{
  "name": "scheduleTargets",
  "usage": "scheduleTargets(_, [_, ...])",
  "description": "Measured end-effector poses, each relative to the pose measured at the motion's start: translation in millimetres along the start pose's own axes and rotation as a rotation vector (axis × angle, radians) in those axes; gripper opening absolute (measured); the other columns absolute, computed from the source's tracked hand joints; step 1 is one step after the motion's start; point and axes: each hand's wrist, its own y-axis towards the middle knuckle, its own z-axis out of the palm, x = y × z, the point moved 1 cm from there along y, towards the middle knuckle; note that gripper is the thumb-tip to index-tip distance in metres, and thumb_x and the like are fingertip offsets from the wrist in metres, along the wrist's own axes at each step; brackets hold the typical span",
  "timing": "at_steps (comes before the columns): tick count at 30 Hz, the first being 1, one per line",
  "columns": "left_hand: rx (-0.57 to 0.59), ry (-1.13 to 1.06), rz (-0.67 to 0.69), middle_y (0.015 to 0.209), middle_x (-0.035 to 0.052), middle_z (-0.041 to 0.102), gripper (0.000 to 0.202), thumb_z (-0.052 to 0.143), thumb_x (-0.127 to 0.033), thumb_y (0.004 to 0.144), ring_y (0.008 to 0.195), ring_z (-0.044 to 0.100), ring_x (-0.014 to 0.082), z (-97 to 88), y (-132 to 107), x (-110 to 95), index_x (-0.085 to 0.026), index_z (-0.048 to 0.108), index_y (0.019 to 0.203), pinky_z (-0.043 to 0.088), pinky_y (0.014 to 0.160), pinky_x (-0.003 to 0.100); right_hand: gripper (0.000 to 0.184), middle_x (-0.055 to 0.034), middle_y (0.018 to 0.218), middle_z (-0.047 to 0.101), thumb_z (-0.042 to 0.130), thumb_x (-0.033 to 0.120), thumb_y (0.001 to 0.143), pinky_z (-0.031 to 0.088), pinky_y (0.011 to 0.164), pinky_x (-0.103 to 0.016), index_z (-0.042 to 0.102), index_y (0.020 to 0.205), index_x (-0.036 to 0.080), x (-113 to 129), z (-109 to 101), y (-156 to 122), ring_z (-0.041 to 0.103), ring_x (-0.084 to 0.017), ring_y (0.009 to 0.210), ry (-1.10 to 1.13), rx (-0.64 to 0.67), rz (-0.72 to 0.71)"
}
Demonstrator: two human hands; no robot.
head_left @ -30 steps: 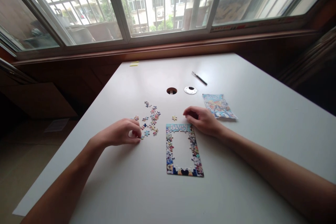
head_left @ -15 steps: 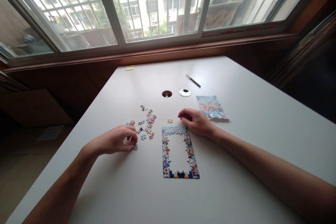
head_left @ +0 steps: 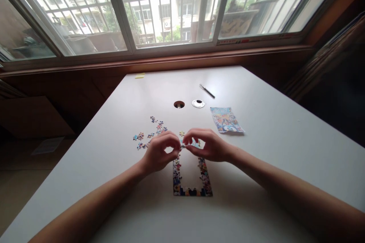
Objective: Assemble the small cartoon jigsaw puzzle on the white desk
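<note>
My left hand [head_left: 160, 152] is closed in a pinch, its fingertips on a small puzzle piece [head_left: 183, 146]. Coming from the other side, my right hand [head_left: 210, 145] has its thumb and fingertips at the same piece, which they partly hide. Both hands are above the top end of a jigsaw puzzle border [head_left: 177, 182], a tall rectangle of joined pieces with a bare middle. Just beyond the fingers lies a single yellow puzzle piece [head_left: 181, 133]. Loose puzzle pieces [head_left: 160, 125] are scattered to the left, some hidden behind my left hand.
A colourful picture sheet [head_left: 227, 120] lies beyond my right hand. Farther back are a pen [head_left: 207, 90], a round silver cover [head_left: 198, 103] and a cable hole [head_left: 179, 104] in the white table [head_left: 128, 212]. Yellow paper [head_left: 140, 76] is at the far left corner.
My left hand has moved right from the loose pieces with a puzzle piece. My right hand has come slightly down and left, and the two now meet over the border's top.
</note>
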Motion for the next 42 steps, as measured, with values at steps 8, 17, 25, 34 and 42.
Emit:
scheduleTargets(8, [-0.059, 0.087, 0.008, 0.087, 0.0041, 0.065, 0.017, 0.063, -0.003, 0.082, 0.079, 0.061, 0.0136, -2.9, -10.0, 5.8, -0.017, 0.068, 0.089, 0.051, 0.069, 0.026, 0.008, -0.005, 0.085, 0.067, 0.058, 0.014, 0.091, 0.051, 0.067, -0.028, 0.064, 0.095, 0.017, 2.8, 8.5, -0.7, 0.061, -0.014, 0.075, -0.133, 0.015, -0.078])
scheduleTargets(17, [-0.065, -0.035, -0.073, 0.089, 0.0068, 0.067, 0.009, 0.064, -0.012, 0.088, 0.08, 0.063, 0.0159, -4.0, -9.5, 9.8, -0.016, 0.069, 0.094, 0.053, 0.069, 0.029, 0.008, -0.0051, 0.088, 0.07, 0.058, 0.017, 0.095, 0.049, 0.065, -0.027, 0.064, 0.1, 0.018, -3.0, 7.7, -7.9, 0.063, -0.013, 0.073, -0.347, -0.059, -0.205])
scheduleTargets(25, [-0.086, 0.099, -0.065, 0.09, 0.0051, 0.067, 0.011, 0.064, -0.014, 0.088, 0.08, 0.063, 0.0157, -4.5, -10.6, 7.1, -0.018, 0.067, 0.097, 0.053, 0.072, 0.03, 0.009, -0.0047, 0.083, 0.07, 0.056, 0.016, 0.094, 0.046, 0.061, -0.026, 0.065, 0.094, 0.017, 0.0, 4.0, -6.9, 0.061, -0.013, 0.069, -0.432, -0.013, -0.251])
scheduleTargets(34, [-0.052, 0.628, 0.148, 0.089, 0.0025, 0.069, 0.017, 0.06, -0.006, 0.078, 0.094, 0.056, 0.0228, -9.1, -12.8, 12.0, -0.021, 0.068, 0.081, 0.046, 0.088, 0.042, 0.005, 0.0019, 0.067, 0.06, 0.067, 0.011, 0.075, 0.041, 0.056, -0.021, 0.067, 0.076, 0.016, -25.1, 4.9, -5.0, 0.051, -0.008, 0.057, -0.103, 0.012, 0.272])
scheduleTargets(42, [0.03, 0.697, 0.16, 0.087, -0.002, 0.074, 0.019, 0.06, -0.007, 0.078, 0.098, 0.056, 0.0236, -6.4, -13.3, 10.4, -0.023, 0.07, 0.079, 0.038, 0.089, 0.043, 0.004, 0.0029, 0.063, 0.055, 0.069, 0.012, 0.074, 0.04, 0.059, -0.021, 0.07, 0.075, 0.016, -18.8, 14.6, -5.3, 0.048, -0.009, 0.058, -0.083, 0.084, 0.274])
